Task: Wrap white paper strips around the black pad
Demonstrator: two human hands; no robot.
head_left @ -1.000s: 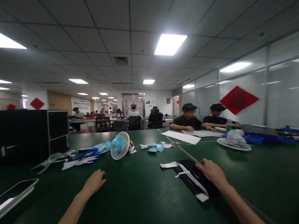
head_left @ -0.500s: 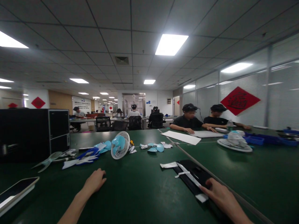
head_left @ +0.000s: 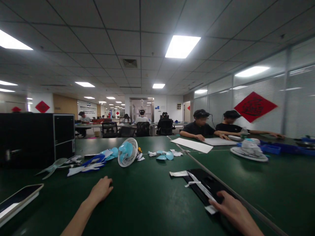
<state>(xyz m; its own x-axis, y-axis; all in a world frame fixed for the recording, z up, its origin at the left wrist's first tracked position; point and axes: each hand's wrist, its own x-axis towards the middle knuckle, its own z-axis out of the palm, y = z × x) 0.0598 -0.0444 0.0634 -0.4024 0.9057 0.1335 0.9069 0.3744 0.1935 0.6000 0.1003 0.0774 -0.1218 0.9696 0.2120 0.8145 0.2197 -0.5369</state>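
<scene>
In the head view, your left hand (head_left: 101, 190) rests on the green table (head_left: 152, 206), loosely unclenched and empty. Your right hand (head_left: 232, 208) touches the near end of a flat black piece (head_left: 212, 182) with white strips (head_left: 202, 189), lying right of centre; whether it grips, you cannot tell.

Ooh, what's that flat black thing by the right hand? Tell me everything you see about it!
The black thing looks thin and a bit shiny, but I can't tell what it's made of. A long white strip runs along it, a shorter one crosses that, and white pieces stick out at its far and near ends. It lies slantwise on the green table. The right hand touches its near end, hiding part of it.
</scene>
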